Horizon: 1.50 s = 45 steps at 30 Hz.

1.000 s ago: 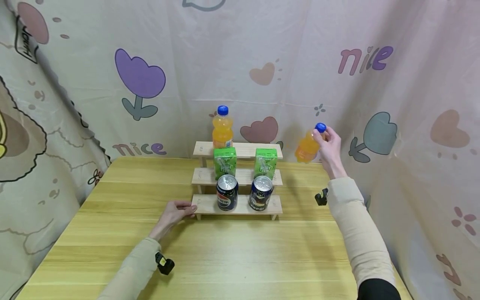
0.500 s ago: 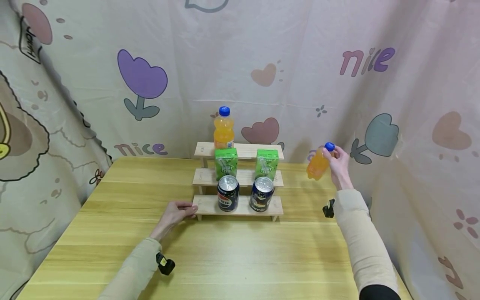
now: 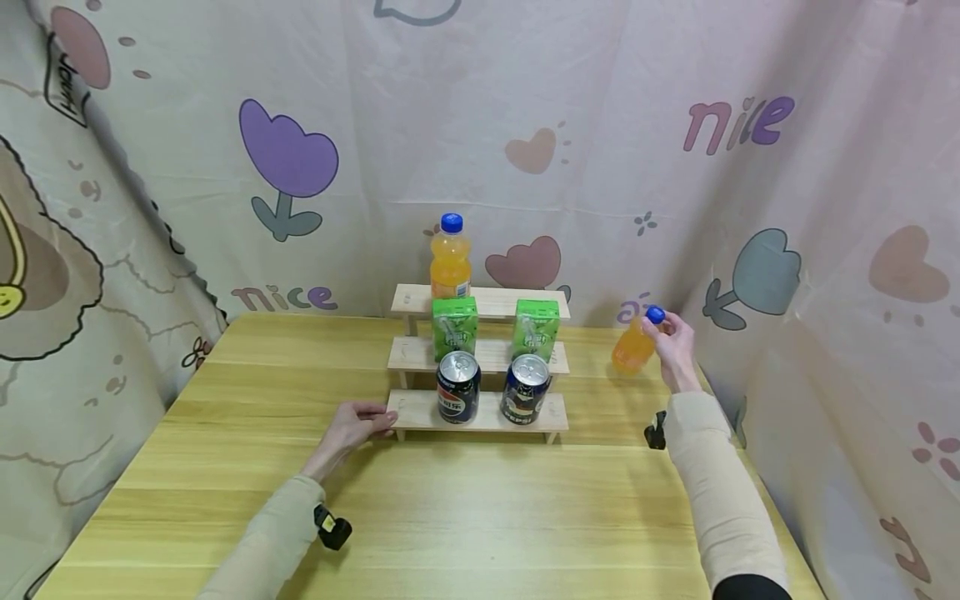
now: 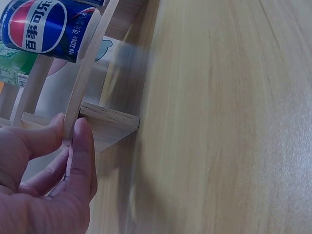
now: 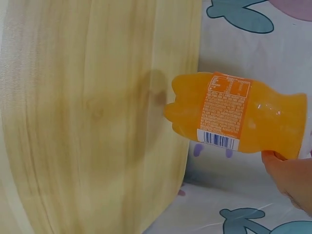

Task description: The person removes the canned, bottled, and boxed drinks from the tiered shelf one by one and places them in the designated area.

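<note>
While your right hand (image 3: pixel 678 348) pinches the orange-drink bottle (image 3: pixel 632 348), which hangs tilted below it, your left hand (image 3: pixel 351 432) pinches the three-tier wooden rack (image 3: pixel 412 408). Printed cloth (image 3: pixel 420 117) hangs behind the table (image 3: pixel 487 517).

You can read "nice" on backdrop (image 3: pixel 420 108) — "PEPSI" on right can (image 3: pixel 526 389), "百事可乐" and "330" on left can (image 4: pixel 73 29). Your held bottle (image 5: pixel 263 117) — barcode (image 5: pixel 218 139), small print too blurred.

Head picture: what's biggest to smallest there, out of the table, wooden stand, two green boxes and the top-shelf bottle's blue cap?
1. Table
2. Wooden stand
3. Left green box, right green box: too alike to rank
4. Blue cap
</note>
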Each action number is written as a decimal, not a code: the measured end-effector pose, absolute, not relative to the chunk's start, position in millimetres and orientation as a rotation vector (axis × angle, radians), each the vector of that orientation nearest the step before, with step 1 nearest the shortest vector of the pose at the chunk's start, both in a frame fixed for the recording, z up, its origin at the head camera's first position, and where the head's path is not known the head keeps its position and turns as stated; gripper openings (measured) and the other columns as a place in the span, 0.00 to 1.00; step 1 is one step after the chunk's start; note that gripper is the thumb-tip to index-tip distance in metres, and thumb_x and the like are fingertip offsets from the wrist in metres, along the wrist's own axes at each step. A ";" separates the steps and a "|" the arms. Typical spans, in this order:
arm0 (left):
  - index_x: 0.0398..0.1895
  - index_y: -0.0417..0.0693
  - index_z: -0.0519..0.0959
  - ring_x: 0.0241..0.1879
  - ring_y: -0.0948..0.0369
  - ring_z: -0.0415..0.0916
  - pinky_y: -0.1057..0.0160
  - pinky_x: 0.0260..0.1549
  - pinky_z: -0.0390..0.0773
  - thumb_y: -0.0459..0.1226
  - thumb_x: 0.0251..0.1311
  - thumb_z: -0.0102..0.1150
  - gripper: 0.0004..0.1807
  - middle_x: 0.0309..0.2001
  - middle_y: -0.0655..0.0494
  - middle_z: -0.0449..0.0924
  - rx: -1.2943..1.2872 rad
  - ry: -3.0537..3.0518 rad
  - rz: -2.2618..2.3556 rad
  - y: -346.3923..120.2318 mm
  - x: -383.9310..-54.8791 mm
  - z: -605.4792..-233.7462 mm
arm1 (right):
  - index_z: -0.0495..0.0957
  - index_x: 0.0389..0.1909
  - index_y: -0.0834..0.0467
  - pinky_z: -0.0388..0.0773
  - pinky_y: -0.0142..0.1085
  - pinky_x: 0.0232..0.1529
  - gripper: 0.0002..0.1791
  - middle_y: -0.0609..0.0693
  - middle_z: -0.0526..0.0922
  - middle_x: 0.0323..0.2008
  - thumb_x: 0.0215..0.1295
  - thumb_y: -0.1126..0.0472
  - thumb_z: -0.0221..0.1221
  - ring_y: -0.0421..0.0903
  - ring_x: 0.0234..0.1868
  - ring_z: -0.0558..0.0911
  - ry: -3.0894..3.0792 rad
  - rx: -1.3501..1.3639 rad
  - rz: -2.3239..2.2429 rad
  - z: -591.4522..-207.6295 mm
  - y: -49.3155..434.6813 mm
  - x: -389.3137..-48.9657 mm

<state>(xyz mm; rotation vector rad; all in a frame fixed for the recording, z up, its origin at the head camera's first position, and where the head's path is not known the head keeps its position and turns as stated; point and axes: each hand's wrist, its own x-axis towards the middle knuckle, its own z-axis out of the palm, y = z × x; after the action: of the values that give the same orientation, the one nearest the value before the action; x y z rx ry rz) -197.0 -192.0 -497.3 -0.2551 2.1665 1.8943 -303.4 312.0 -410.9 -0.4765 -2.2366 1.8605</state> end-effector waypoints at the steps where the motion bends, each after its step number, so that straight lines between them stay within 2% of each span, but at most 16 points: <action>1: 0.59 0.18 0.70 0.31 0.66 0.85 0.69 0.38 0.90 0.29 0.66 0.62 0.24 0.43 0.39 0.85 -0.260 2.166 1.893 -191.9 -196.9 -497.3 | 0.71 0.65 0.59 0.62 0.48 0.81 0.23 0.37 0.72 0.42 0.74 0.55 0.57 0.41 0.56 0.69 -2.243 -0.485 1.857 -411.8 312.3 -303.5; 7: 0.59 0.19 0.70 0.32 0.65 0.85 0.69 0.39 0.90 0.29 0.66 0.61 0.24 0.44 0.40 0.85 -0.267 2.164 1.882 -192.0 -196.3 -496.5 | 0.69 0.68 0.60 0.59 0.49 0.82 0.26 0.40 0.72 0.47 0.74 0.55 0.58 0.52 0.69 0.66 -2.257 -0.514 1.861 -415.3 312.4 -302.5; 10: 0.60 0.18 0.70 0.32 0.66 0.85 0.69 0.40 0.90 0.29 0.67 0.61 0.24 0.46 0.39 0.84 -0.264 2.166 1.875 -191.9 -196.1 -495.7 | 0.67 0.70 0.61 0.57 0.50 0.83 0.28 0.43 0.72 0.51 0.74 0.55 0.57 0.54 0.72 0.64 -2.269 -0.519 1.861 -417.5 312.7 -302.0; 17: 0.60 0.19 0.70 0.33 0.65 0.85 0.67 0.41 0.90 0.30 0.67 0.61 0.24 0.48 0.36 0.83 -0.263 2.181 1.856 -191.3 -195.8 -494.4 | 0.65 0.70 0.63 0.57 0.51 0.83 0.29 0.45 0.72 0.52 0.74 0.56 0.57 0.53 0.70 0.64 -2.288 -0.524 1.850 -423.0 313.5 -302.2; 22: 0.60 0.19 0.70 0.32 0.66 0.84 0.67 0.41 0.90 0.29 0.67 0.61 0.24 0.48 0.35 0.83 -0.261 2.179 1.865 -191.1 -195.8 -494.4 | 0.64 0.71 0.63 0.54 0.52 0.84 0.29 0.56 0.70 0.64 0.75 0.56 0.56 0.55 0.73 0.62 -2.303 -0.510 1.866 -426.3 314.1 -301.5; 24: 0.60 0.19 0.70 0.31 0.66 0.84 0.67 0.41 0.90 0.29 0.67 0.61 0.24 0.46 0.36 0.84 -0.255 2.178 1.868 -191.3 -195.8 -494.7 | 0.64 0.72 0.63 0.53 0.53 0.84 0.30 0.57 0.69 0.66 0.75 0.55 0.56 0.55 0.74 0.62 -2.309 -0.505 1.869 -426.8 314.5 -301.2; 30: 0.59 0.18 0.70 0.32 0.66 0.85 0.67 0.42 0.90 0.28 0.67 0.60 0.23 0.41 0.46 0.86 -0.236 2.142 1.909 -192.2 -196.3 -495.5 | 0.65 0.70 0.63 0.58 0.50 0.83 0.28 0.50 0.72 0.58 0.75 0.56 0.57 0.53 0.70 0.65 -2.325 -0.486 1.838 -425.6 312.8 -301.9; 31: 0.59 0.18 0.71 0.32 0.66 0.85 0.67 0.42 0.90 0.28 0.67 0.60 0.23 0.40 0.47 0.86 -0.235 2.137 1.914 -192.2 -196.5 -495.6 | 0.64 0.71 0.63 0.59 0.49 0.82 0.29 0.52 0.73 0.60 0.75 0.56 0.57 0.54 0.70 0.65 -2.331 -0.477 1.835 -424.6 312.9 -302.2; 33: 0.59 0.18 0.71 0.33 0.65 0.85 0.67 0.42 0.90 0.29 0.66 0.61 0.23 0.40 0.47 0.86 -0.234 2.139 1.914 -192.1 -196.5 -495.5 | 0.62 0.74 0.61 0.58 0.49 0.83 0.31 0.55 0.71 0.67 0.75 0.56 0.57 0.54 0.74 0.64 -2.345 -0.452 1.823 -422.2 312.9 -302.7; 37: 0.59 0.18 0.70 0.33 0.65 0.85 0.66 0.42 0.91 0.28 0.66 0.61 0.24 0.42 0.43 0.86 -0.235 2.141 1.916 -192.1 -196.1 -495.0 | 0.55 0.78 0.57 0.55 0.50 0.84 0.36 0.59 0.57 0.78 0.74 0.56 0.58 0.56 0.79 0.58 -2.356 -0.416 1.795 -417.2 311.2 -304.0; 39: 0.59 0.18 0.70 0.33 0.65 0.85 0.65 0.43 0.91 0.28 0.66 0.61 0.24 0.43 0.42 0.86 -0.229 2.147 1.914 -192.1 -195.7 -494.2 | 0.56 0.78 0.57 0.55 0.49 0.84 0.37 0.58 0.57 0.79 0.73 0.56 0.60 0.56 0.79 0.57 -2.341 -0.409 1.768 -413.2 308.8 -304.4; 45: 0.58 0.18 0.71 0.32 0.66 0.85 0.67 0.42 0.91 0.29 0.66 0.62 0.23 0.39 0.48 0.86 -0.226 2.140 1.921 -192.4 -196.1 -494.6 | 0.57 0.77 0.57 0.50 0.47 0.85 0.39 0.57 0.58 0.79 0.69 0.55 0.63 0.52 0.80 0.55 -2.264 -0.358 1.716 -397.4 301.0 -305.7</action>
<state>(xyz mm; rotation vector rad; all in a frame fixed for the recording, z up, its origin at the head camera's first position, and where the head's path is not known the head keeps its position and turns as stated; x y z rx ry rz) -196.1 -192.4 -494.6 -0.2265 2.1402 1.9215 -305.7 301.0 -397.4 -0.3579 -2.2636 1.7155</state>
